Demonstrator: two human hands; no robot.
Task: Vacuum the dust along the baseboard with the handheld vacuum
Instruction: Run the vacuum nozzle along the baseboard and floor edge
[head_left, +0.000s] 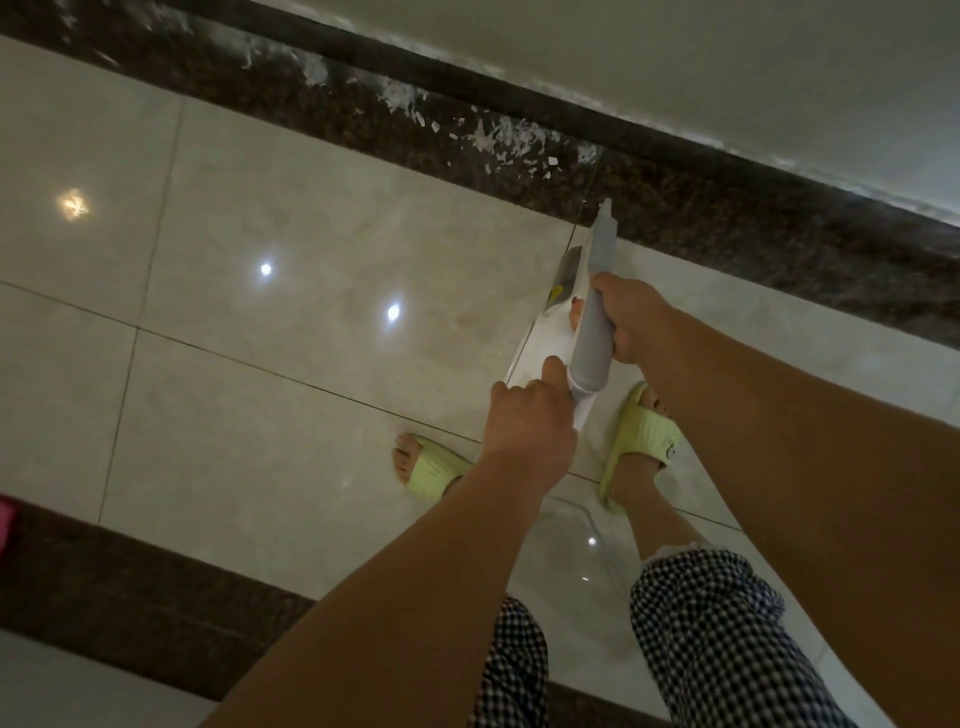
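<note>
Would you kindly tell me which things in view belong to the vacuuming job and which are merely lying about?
Job:
- white and grey handheld vacuum, gripped by left hand and right hand
- white paper-like scraps on the dark speckled stone floor border
- dark baseboard strip

Lying about:
- pink object at the left edge

The scene is dimly lit, with a greenish cast. Ceiling lamps are mirrored as bright glare spots on the glossy floor tiles (291, 249) at left. Straight lines are bent by wide-angle distortion; the upper left is smeared.
</note>
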